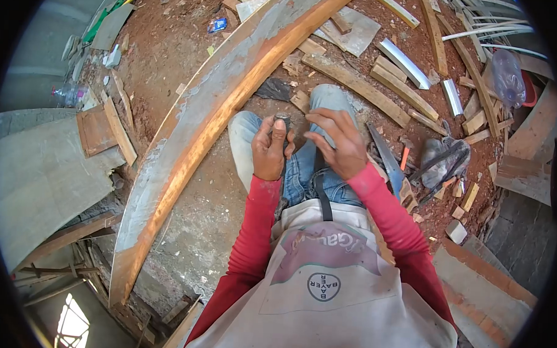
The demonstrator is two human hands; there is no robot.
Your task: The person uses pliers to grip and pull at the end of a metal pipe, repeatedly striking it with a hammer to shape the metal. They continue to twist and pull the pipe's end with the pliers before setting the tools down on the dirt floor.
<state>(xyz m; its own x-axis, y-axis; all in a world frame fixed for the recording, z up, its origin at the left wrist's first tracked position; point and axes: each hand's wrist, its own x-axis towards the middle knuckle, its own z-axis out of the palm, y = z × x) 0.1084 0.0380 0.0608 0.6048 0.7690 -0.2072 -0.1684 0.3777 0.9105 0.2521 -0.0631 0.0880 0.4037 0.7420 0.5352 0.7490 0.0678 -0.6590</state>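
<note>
Left hand [269,150] grips a small dark round metal thing [283,119] w/ thumb on top, above the blue jeans knees [303,165]. Right hand [336,141] has loose, bent fingers just beside it, holding nothing. Long curved wood plank [200,128] lies on the dirt floor, untouched. Work looks barely begun.

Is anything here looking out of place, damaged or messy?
Yes. Wood offcuts and metal strips lie scattered over the red dirt, and the long curved plank is smeared with grey patches. The left hand holds a small dark object.
</note>
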